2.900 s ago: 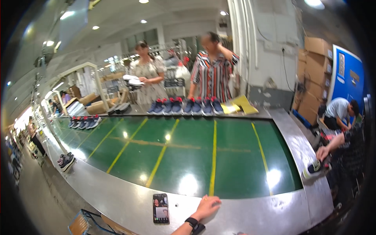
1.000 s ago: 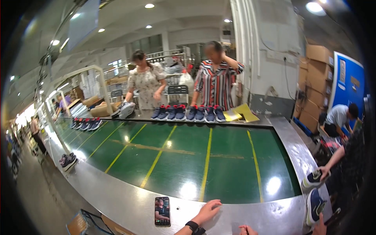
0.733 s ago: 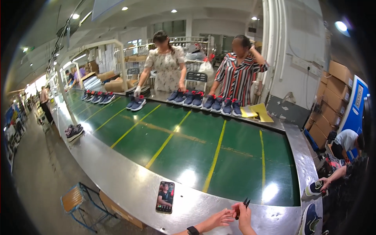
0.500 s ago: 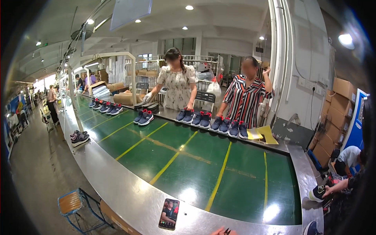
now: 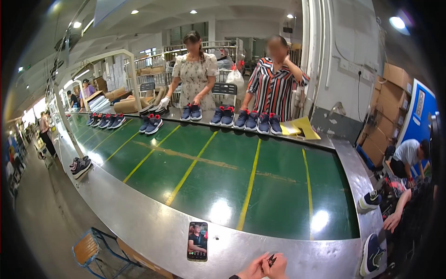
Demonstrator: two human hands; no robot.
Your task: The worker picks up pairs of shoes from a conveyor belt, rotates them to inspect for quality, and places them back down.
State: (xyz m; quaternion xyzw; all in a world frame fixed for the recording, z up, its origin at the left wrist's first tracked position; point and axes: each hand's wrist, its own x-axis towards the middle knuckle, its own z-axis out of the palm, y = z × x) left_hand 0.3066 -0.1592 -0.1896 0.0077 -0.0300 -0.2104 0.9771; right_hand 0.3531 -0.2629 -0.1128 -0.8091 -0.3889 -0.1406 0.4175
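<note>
At the near metal edge, my left hand (image 5: 252, 268) and my right hand (image 5: 278, 267) are close together, fingers closed. A small pair of dark pointed thread snips (image 5: 272, 259) sticks up from my right hand. My left fingers are drawn together against it; what they hold, if anything, is hidden. Left of my hands a phone (image 5: 198, 242) lies on the metal rim, its lit screen showing a person. To the right, a dark blue sneaker (image 5: 371, 255) rests on the metal corner, with a dark sneaker with a pale sole (image 5: 369, 201) farther back.
A green conveyor belt (image 5: 223, 181) with yellow lines stretches ahead. Along its far side stand several navy sneakers (image 5: 251, 120) and yellow sheets (image 5: 297, 128), with two people behind. Dark shoes (image 5: 80, 166) sit on the left rim; a stool (image 5: 87, 249) is below. A co-worker's hand (image 5: 394, 222) is at right.
The view has shifted, and my hands with the snips have come farther into it. The co-worker at right has let go of the shoe, which now rests on the metal rim.
</note>
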